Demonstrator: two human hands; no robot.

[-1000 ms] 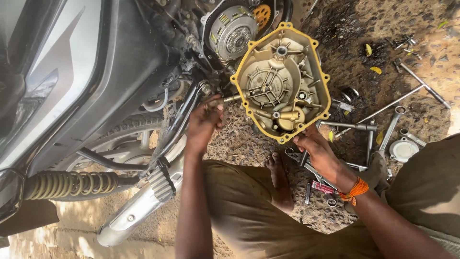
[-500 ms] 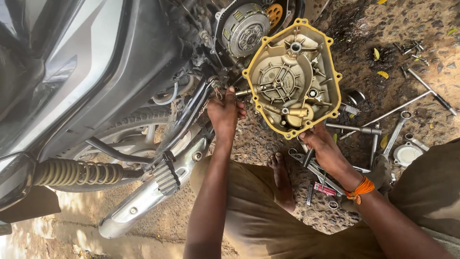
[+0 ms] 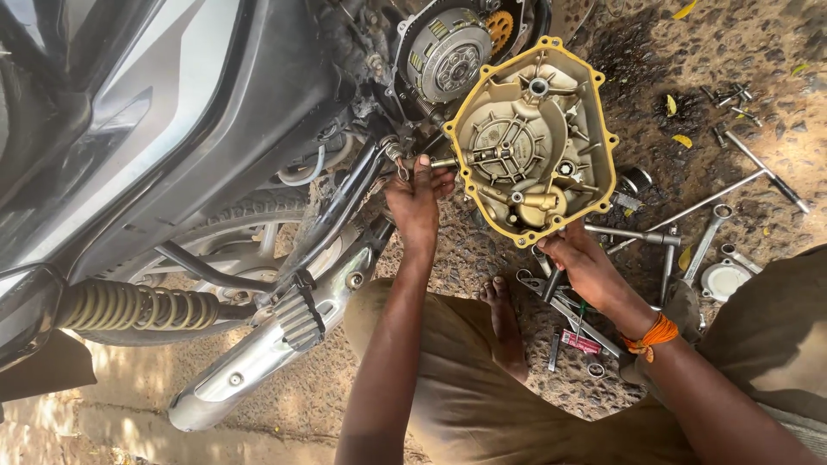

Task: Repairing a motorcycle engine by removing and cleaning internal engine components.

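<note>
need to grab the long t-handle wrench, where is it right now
In the head view, the T-handle wrench lies on the gravel at upper right, beyond the right hand and right of the engine cover.

gravel ground [image 3: 689,69] | wrenches [image 3: 702,245] | bolts [image 3: 728,96] | round cap [image 3: 724,280]
</note>
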